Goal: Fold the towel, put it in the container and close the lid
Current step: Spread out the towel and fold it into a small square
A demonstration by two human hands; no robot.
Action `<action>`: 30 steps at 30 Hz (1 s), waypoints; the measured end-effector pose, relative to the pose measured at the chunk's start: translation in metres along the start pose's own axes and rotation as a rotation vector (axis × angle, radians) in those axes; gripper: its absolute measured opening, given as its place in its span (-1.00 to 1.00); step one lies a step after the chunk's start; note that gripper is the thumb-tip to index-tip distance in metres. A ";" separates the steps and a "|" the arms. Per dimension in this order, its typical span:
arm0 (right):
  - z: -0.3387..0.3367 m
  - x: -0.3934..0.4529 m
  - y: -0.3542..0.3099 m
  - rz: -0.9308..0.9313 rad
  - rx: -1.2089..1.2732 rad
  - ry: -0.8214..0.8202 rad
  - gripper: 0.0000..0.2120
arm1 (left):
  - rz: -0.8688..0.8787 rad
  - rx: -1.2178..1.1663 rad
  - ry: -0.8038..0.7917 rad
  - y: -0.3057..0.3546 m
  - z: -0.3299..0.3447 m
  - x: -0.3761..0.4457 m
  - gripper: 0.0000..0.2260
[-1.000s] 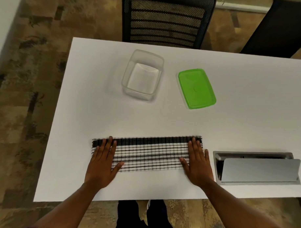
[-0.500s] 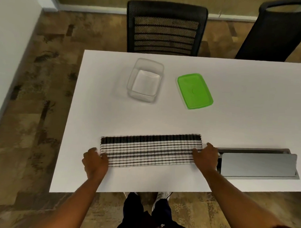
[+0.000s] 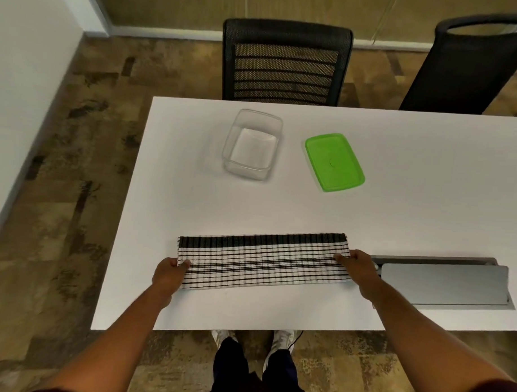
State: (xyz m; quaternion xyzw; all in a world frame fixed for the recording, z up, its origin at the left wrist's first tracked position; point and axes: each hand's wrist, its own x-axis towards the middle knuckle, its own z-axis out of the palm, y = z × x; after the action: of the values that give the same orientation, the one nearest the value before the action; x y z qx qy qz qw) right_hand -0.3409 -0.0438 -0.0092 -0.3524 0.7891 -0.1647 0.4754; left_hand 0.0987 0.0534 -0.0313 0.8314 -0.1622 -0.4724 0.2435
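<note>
A black-and-white checked towel (image 3: 262, 260) lies folded into a long strip near the front of the white table (image 3: 397, 218). My left hand (image 3: 169, 273) pinches the strip's left end and my right hand (image 3: 358, 268) pinches its right end. Farther back stands a clear plastic container (image 3: 253, 144), open and with nothing in it. Its green lid (image 3: 334, 162) lies flat on the table to the container's right, apart from it.
A grey cable hatch (image 3: 444, 281) with a raised flap is set into the table just right of my right hand. Two black chairs (image 3: 285, 60) stand behind the table. My feet show below the front edge.
My hands went from lying flat on the towel's ends to curling at its short edges and pinching them. The camera view has pulled back and tilted up.
</note>
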 end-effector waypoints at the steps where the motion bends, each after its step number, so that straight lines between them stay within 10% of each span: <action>1: -0.001 0.000 -0.002 -0.011 -0.016 -0.010 -0.74 | 0.012 -0.009 -0.001 0.000 0.000 0.000 -0.80; 18: 0.004 -0.007 0.002 0.036 -0.145 0.136 -0.48 | -0.034 -0.052 -0.014 -0.004 -0.019 0.003 -0.73; 30: -0.004 -0.004 0.000 0.150 0.118 -0.055 -0.88 | -0.083 -0.093 -0.067 -0.005 -0.022 0.003 -0.84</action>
State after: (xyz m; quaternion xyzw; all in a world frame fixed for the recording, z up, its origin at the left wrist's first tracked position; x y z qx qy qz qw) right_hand -0.3432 -0.0411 -0.0041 -0.2684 0.7888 -0.1650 0.5278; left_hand 0.1190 0.0617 -0.0266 0.8091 -0.1134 -0.5165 0.2565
